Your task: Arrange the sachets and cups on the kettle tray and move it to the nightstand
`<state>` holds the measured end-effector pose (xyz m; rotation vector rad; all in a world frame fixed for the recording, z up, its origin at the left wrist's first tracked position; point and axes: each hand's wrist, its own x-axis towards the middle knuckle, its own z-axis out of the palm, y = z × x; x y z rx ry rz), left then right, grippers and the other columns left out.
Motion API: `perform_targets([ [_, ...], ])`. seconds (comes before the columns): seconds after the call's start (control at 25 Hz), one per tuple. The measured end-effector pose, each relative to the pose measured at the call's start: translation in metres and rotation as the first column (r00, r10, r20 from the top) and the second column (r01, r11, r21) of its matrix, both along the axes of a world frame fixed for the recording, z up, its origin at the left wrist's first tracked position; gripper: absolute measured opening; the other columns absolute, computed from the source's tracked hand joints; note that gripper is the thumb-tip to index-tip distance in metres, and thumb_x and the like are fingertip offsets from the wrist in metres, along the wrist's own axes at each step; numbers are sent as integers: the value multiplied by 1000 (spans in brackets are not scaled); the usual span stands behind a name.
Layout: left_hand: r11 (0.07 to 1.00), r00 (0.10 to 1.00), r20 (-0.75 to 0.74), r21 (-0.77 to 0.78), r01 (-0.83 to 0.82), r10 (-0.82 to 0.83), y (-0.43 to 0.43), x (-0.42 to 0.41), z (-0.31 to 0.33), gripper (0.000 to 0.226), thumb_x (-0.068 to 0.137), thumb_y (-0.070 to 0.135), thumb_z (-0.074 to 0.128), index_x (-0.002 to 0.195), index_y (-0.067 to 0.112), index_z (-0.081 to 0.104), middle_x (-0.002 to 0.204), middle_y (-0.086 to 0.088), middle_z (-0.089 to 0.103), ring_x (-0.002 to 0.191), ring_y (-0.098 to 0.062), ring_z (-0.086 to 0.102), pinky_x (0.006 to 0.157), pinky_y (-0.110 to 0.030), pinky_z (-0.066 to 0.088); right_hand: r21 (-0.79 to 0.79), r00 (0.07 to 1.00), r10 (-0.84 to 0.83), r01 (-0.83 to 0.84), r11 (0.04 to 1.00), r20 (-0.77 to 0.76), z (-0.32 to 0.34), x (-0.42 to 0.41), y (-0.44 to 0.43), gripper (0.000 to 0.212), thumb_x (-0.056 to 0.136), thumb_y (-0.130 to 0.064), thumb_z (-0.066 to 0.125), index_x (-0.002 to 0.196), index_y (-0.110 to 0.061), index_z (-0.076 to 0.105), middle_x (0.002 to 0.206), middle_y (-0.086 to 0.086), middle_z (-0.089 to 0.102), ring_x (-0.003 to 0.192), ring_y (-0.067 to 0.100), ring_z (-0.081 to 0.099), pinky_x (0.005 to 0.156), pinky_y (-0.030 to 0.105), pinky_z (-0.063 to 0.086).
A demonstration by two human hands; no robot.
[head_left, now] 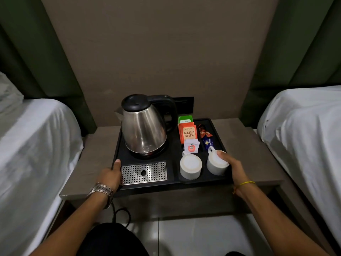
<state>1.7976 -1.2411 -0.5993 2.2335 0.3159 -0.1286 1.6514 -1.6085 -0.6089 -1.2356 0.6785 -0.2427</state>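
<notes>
Two hands are on the kettle tray [173,159], which sits on the nightstand [239,145] between the two beds. My left hand [110,175] pinches the tray's near left rim, thumb on top by the perforated drip grate [144,172], fingers hidden underneath. My right hand [232,166] is at the near right corner, thumb pressed against the right cup [216,164]; whether the other fingers curl round the rim I cannot tell, since they are out of sight.

Both white cups stand upside down in the front right recess, the left cup [190,169] just beside the right one but apart from it. Behind them the sachets [188,133] stand stacked in their slot, with darker stick packs [206,137] lying in the slot beside it. The steel kettle [144,126] sits on its base at the back left.

I judge the tray stiff plastic and a firm hold, but unevenly loaded: the kettle makes the left side the heavy one, more so if there is water in it. The cups are ceramic, smooth and breakable, and free to slide or clink if the tray tips. The sachets are light paper and would spill at a jolt. Any further nudge should come from both near corners, level and slow.
</notes>
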Motion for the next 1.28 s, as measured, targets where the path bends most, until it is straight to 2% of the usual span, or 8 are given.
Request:
perform_targets([
  [0.2,997,999,23,69,32,-34,-4,3,1,54,100,47,39,90,0,64,99,-23,63,80,-35,53,76,-37,36,-33,1000,-21,21,999,10,-1,8,-3,63,50,-67,82,98,-26,79,122,5,75,115,30,66,112,52,48],
  [0.4,990,995,63,125,70,-79,-6,3,9,48,101,30,42,84,-9,64,86,-24,59,77,-37,52,73,-38,37,-99,999,-39,38,994,-8,4,12,-2,89,54,-64,80,124,-11,75,124,13,74,116,36,67,111,56,50],
  [0.6,983,991,83,163,89,-103,-4,2,12,42,97,25,44,83,-9,65,83,-25,63,80,-42,58,72,-42,45,-211,995,-93,86,974,-23,3,13,3,69,63,-64,74,110,-14,71,119,14,72,110,35,66,104,55,53],
  [0.72,972,989,97,219,86,-109,-4,4,17,38,95,21,48,66,0,59,68,-15,57,64,-31,52,58,-36,36,-374,985,-154,114,921,-77,-2,13,6,65,72,-71,68,104,-15,73,113,15,70,105,35,65,99,55,55],
  [0.84,960,984,115,261,102,-136,-4,7,16,40,96,18,49,57,8,49,60,-9,48,57,-24,43,59,-36,32,-529,963,-252,166,833,-94,-9,14,4,67,85,-66,67,104,-2,79,113,21,72,99,36,67,93,54,58],
  [1.04,951,979,144,293,97,-144,-1,9,8,40,99,22,48,61,10,48,63,-9,51,56,-21,42,64,-37,34,-655,941,-316,162,738,-123,-8,12,15,71,89,-67,63,105,1,79,113,25,67,103,42,65,93,54,57],
  [1.2,942,983,61,302,144,-170,-1,6,13,29,99,23,49,81,2,57,93,-26,66,71,-31,53,68,-38,41,-675,957,-211,23,737,-198,6,-1,21,64,88,-59,67,110,1,76,123,26,63,110,45,62,99,54,53],
  [1.28,927,976,118,352,131,-183,-5,-1,23,26,97,23,54,97,-3,60,104,-28,65,87,-39,58,74,-40,45,-680,982,-179,92,728,-60,48,-10,19,68,75,-63,68,116,-9,76,124,19,68,112,38,65,99,53,55],
])
